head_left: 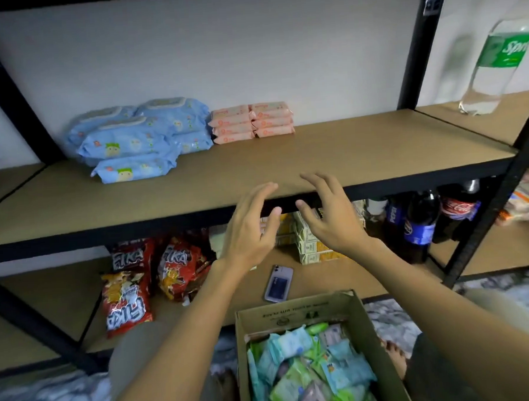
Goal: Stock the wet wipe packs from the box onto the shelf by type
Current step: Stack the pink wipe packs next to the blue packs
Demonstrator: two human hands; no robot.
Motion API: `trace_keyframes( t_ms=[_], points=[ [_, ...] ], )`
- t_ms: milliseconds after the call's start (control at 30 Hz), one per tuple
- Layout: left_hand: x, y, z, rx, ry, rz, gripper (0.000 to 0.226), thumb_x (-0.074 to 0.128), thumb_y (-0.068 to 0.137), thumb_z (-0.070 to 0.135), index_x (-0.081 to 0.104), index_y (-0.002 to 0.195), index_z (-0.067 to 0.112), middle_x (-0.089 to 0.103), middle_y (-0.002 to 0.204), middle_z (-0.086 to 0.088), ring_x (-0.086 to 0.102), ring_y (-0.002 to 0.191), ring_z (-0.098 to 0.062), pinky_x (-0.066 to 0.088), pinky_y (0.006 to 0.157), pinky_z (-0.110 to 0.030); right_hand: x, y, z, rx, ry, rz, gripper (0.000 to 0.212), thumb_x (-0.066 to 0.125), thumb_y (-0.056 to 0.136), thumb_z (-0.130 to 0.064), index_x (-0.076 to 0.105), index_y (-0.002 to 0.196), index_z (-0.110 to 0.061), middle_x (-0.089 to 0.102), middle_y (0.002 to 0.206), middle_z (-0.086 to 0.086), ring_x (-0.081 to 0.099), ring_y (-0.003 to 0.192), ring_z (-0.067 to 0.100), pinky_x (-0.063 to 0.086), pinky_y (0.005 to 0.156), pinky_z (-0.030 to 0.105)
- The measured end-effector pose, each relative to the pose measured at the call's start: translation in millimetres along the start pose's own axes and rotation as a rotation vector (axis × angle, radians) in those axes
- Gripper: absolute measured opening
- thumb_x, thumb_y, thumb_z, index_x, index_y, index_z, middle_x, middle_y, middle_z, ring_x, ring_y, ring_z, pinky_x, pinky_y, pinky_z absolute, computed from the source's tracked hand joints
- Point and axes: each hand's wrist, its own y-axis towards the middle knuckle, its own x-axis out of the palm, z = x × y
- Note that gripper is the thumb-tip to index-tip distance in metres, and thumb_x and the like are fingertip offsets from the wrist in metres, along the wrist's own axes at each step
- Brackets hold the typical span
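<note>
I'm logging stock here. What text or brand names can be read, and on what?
"Spri", cut off by the frame edge: clear bottle.
"Coca-Cola": dark bottle.
"Pepsi", partly readable: blue-label bottle.
"FIKA": red snack bags.
Box print, wipe packs, yellow cartons: too blurred.

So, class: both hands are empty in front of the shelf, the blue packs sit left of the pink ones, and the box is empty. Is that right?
Not quite: the head view shows the box holding many wipe packs; the rest is right.

left hand (248, 228), right hand (331, 216): empty, fingers spread | shelf (362, 152) edge | box (371, 332) below
</note>
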Motion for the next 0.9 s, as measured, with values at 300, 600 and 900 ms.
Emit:
trace_keyframes(
  t_ms=[300, 600, 900],
  points=[
    [56.4, -77.6, -10.7, -0.161, -0.071, -0.17, 0.047, 0.043, 0.104, 0.035, 0.044, 0.148, 0.016, 0.046, 0.15, 0.0, 0.038, 0.14, -0.012, 0.032, 0.114, -0.029, 21.5, -73.8, 30.8, 0.066, 0.036, -0.092, 0.051, 0.056, 0.101, -0.033, 0.042, 0.148, -0.019, 0.044, 0.143, 0.001, 0.042, 0.134, 0.013, 0.037, 0.11, 0.027],
    [110.5, -154.2, -31.3, -0.382, -0.149, -0.305, 0.046, 0.046, 0.105, 0.031, 0.041, 0.15, 0.021, 0.043, 0.152, 0.001, 0.033, 0.137, -0.005, 0.025, 0.107, -0.019, 60.6, -147.0, 76.8, 0.332, 0.117, -0.309, 0.06, 0.052, 0.101, -0.043, 0.029, 0.155, -0.03, 0.044, 0.148, 0.001, 0.045, 0.133, 0.016, 0.04, 0.102, 0.032],
    [162.0, -249.1, -57.0, -0.622, -0.131, -0.541, 0.049, 0.047, 0.104, 0.039, 0.038, 0.152, 0.031, 0.041, 0.154, 0.001, 0.036, 0.142, -0.021, 0.036, 0.113, -0.041, 100.0, -242.9, 118.1, 0.647, 0.194, -0.547, 0.066, 0.054, 0.1, -0.047, 0.022, 0.157, -0.036, 0.033, 0.156, 0.006, 0.039, 0.139, 0.026, 0.044, 0.098, 0.023]
  ],
)
